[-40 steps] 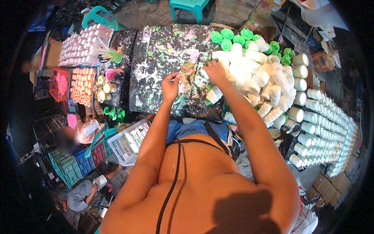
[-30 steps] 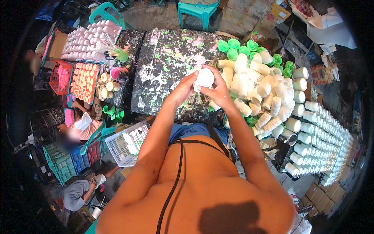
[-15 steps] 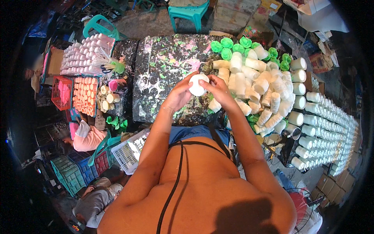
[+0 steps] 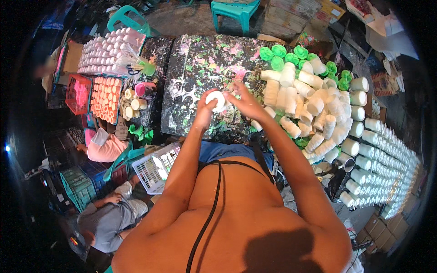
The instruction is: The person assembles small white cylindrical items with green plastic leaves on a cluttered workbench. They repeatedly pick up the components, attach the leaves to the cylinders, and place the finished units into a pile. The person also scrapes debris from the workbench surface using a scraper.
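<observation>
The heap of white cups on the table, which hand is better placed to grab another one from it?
Probably the right hand: the heap of white cups lies just beside it on the person's right. The left hand grips the white cup and sits farther from the heap.

Bench (image 4: pixel 200 73): dark, rough top, crusted with matt pink, green and white splashes. White cylinder (image 4: pixel 215 100): smooth, matt, plaster-like. Laundry basket (image 4: pixel 152 170): white moulded plastic lattice. Stool (image 4: pixel 234 9): glossy teal plastic.

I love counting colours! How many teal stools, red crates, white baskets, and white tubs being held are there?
teal plastic stools: 2
red crate: 1
white basket: 1
white tub, held: 1
Total: 5
</observation>
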`<state>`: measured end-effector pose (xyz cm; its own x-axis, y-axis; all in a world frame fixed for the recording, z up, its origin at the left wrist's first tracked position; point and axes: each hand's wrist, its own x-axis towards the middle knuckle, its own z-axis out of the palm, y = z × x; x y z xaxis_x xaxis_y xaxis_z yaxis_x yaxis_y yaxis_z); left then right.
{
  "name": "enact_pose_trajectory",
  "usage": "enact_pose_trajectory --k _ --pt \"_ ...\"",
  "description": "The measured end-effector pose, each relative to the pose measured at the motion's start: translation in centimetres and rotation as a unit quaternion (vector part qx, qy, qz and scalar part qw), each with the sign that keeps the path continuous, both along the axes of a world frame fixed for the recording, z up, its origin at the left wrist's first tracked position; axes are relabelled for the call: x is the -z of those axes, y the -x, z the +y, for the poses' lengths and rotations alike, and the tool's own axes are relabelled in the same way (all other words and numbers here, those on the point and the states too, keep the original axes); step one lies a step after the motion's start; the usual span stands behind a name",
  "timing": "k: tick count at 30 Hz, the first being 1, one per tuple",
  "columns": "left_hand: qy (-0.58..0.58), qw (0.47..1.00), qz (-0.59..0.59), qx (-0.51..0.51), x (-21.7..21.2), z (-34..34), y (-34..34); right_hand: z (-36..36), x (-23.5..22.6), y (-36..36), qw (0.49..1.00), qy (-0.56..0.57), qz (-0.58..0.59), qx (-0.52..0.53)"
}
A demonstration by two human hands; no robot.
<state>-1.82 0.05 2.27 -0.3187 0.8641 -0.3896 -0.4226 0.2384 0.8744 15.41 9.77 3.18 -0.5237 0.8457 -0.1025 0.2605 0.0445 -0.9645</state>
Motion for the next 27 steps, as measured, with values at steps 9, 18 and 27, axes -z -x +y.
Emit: enact_pose_trajectory --k 9,18,27 --pt "-0.010 0.995 0.103 -0.010 0.7 0.9 -1.3 -1.9 3.0 2.6 0.965 0.231 0.122 -0.002" --pt "-0.065 0.951 0.301 0.008 -1.0 1.7 -1.2 -2.3 -1.1 1.3 0.978 0.187 0.083 -0.033" --pt "0.186 0.907 0.371 0.073 -3.3 2.3 -2.0 -3.6 -2.5 0.2 0.993 0.026 0.110 -0.032"
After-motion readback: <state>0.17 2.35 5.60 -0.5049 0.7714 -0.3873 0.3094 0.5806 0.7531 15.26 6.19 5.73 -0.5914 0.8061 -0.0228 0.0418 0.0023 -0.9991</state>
